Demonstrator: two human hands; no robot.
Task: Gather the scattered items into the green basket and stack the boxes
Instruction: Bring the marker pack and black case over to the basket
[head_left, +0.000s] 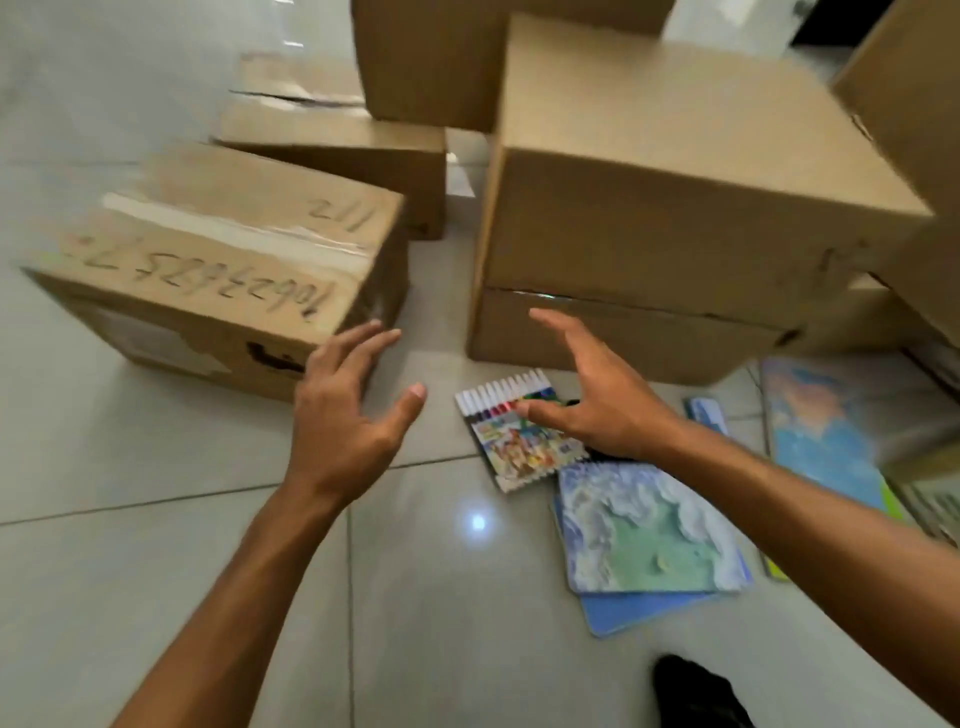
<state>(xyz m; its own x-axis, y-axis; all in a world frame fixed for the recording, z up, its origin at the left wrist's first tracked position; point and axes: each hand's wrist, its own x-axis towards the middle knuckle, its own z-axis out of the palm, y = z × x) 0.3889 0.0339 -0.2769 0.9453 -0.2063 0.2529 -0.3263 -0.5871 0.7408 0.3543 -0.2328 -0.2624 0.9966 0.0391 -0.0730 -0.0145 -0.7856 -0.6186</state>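
Both empty, your left hand (345, 410) and right hand (587, 397) spread wide toward the brown cardboard box with scrawled numbers (223, 265) on the floor — take opposite sides, lift level.

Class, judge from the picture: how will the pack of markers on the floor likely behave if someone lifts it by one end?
The pack of markers looks thin and flat, so probably light. Its row of rigid capped pens side by side suggests it stays fairly stiff, perhaps flexing slightly. Lying flat on the smooth tiled floor, it would likely slide, not roll, if pushed.
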